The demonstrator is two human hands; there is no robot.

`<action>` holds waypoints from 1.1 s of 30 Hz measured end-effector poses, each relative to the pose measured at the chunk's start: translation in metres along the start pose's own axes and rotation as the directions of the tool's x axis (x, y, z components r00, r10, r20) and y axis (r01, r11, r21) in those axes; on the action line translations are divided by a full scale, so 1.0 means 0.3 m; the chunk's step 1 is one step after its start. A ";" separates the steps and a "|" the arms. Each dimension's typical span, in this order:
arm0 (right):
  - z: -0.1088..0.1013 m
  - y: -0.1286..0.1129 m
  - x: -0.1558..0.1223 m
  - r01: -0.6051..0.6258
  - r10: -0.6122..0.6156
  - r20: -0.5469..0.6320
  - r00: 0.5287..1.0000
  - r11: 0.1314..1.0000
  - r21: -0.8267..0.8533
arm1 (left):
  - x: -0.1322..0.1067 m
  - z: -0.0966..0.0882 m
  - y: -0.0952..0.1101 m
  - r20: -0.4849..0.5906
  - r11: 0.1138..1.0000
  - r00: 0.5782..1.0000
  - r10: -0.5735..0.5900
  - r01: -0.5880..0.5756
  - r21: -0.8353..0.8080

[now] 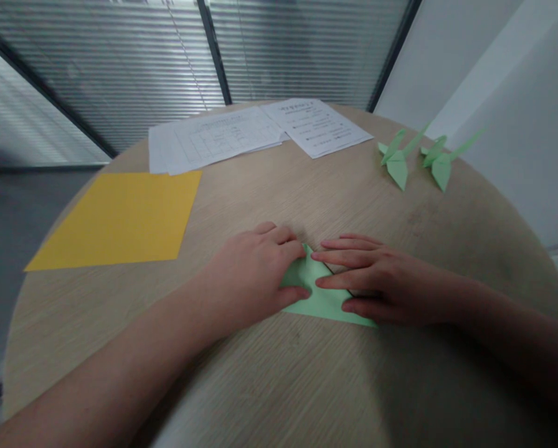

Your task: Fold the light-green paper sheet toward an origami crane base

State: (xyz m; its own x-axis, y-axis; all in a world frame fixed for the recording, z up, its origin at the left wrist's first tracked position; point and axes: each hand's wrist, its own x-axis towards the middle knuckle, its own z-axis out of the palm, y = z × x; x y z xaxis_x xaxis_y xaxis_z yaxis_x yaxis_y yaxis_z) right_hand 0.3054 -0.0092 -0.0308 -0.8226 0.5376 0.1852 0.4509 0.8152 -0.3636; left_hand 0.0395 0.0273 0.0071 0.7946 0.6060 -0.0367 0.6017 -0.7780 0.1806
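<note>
Take the green paper (323, 305) as the centre of your dial, twelve pointing away from you: it lies flat, folded to a point at twelve, on the round table (269, 392), under both your hands. Your left forearm comes in from eight o'clock, and your left hand (253, 270) rests back upward over the paper's nine o'clock side. Its fingers curl; thumb and forefinger stand apart, the forefinger at the top corner and the thumb pressed on the face lower down. Your right forearm enters between three and four. Your right hand (384, 277) is spread wide, fingers pointing to nine, several tips and the thumb along the sloping edge; you grip nothing with it. At ten o'clock lies a yellow sheet (124, 218), at eleven some white sheets (218, 140), at twelve a printed page (319, 124), and toward one two green paper cranes (397, 168).
</note>
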 end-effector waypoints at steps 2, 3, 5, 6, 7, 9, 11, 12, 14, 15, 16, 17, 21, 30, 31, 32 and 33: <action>0.000 0.000 0.000 -0.003 0.003 0.003 1.000 1.000 0.004 | 0.000 0.000 0.001 0.001 1.000 1.000 -0.006 0.006 0.001; 0.001 0.001 0.001 -0.002 0.002 0.003 1.000 1.000 0.006 | 0.001 0.000 0.001 0.004 1.000 1.000 -0.011 0.011 0.001; 0.002 0.001 0.001 0.003 -0.003 -0.003 1.000 1.000 0.011 | 0.000 0.001 0.001 0.004 1.000 1.000 -0.017 0.017 -0.002; 0.003 0.001 0.002 0.005 -0.005 -0.006 1.000 1.000 0.014 | 0.000 0.002 0.001 0.001 1.000 1.000 -0.016 0.016 -0.006; 0.004 0.001 0.002 0.007 -0.007 -0.009 1.000 1.000 0.016 | 0.000 0.002 0.001 -0.003 1.000 1.000 -0.016 0.016 -0.009; 0.005 0.000 0.004 0.008 -0.008 -0.015 1.000 1.000 0.017 | -0.001 0.003 0.002 -0.009 1.000 1.000 -0.017 0.017 -0.014; 0.004 -0.001 0.005 0.011 -0.011 -0.016 1.000 1.000 0.016 | -0.001 0.002 0.004 -0.007 1.000 1.000 -0.019 0.019 -0.012; 0.003 -0.002 0.006 0.012 -0.012 -0.014 1.000 1.000 0.015 | -0.001 0.001 0.005 -0.005 1.000 1.000 -0.019 0.019 -0.011; 0.002 -0.003 0.008 0.013 -0.013 -0.009 1.000 1.000 0.017 | -0.001 0.000 0.006 -0.002 1.000 1.000 -0.015 0.015 -0.013; 0.002 -0.003 0.008 0.013 -0.013 -0.011 1.000 1.000 0.019 | -0.002 0.000 0.006 -0.001 1.000 1.000 -0.016 0.016 -0.016; 0.003 -0.002 0.009 0.012 -0.012 -0.013 1.000 1.000 0.021 | -0.002 0.000 0.006 -0.002 1.000 1.000 -0.020 0.020 -0.020; 0.004 -0.002 0.008 0.009 -0.009 -0.015 1.000 1.000 0.023 | -0.002 0.000 0.005 -0.005 0.999 1.000 -0.023 0.023 -0.026; 0.007 0.001 0.008 0.003 -0.003 -0.009 1.000 1.000 0.027 | -0.006 0.005 0.001 -0.042 0.999 0.999 -0.010 0.008 -0.051; 0.004 -0.003 0.008 -0.004 0.004 0.015 1.000 1.000 0.002 | -0.013 0.009 -0.001 -0.013 1.000 1.000 -0.011 0.011 -0.007; 0.004 -0.002 0.008 0.000 0.000 0.013 1.000 1.000 0.000 | -0.013 0.009 -0.001 -0.017 1.000 1.000 -0.010 0.010 -0.008; 0.004 -0.002 0.009 0.005 -0.005 0.009 1.000 1.000 0.001 | -0.013 0.010 0.000 -0.020 1.000 1.000 -0.008 0.008 -0.008; 0.004 -0.002 0.010 0.007 -0.007 0.007 1.000 1.000 0.004 | -0.013 0.010 0.000 -0.022 1.000 1.000 -0.006 0.006 -0.011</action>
State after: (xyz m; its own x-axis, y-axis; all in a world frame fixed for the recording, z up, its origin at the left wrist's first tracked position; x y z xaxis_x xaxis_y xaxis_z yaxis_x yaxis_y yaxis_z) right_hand 0.3023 -0.0084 -0.0312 -0.8281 0.5303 0.1819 0.4435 0.8180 -0.3663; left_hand 0.0367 0.0244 0.0043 0.7890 0.6141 -0.0162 0.6053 -0.7727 0.1909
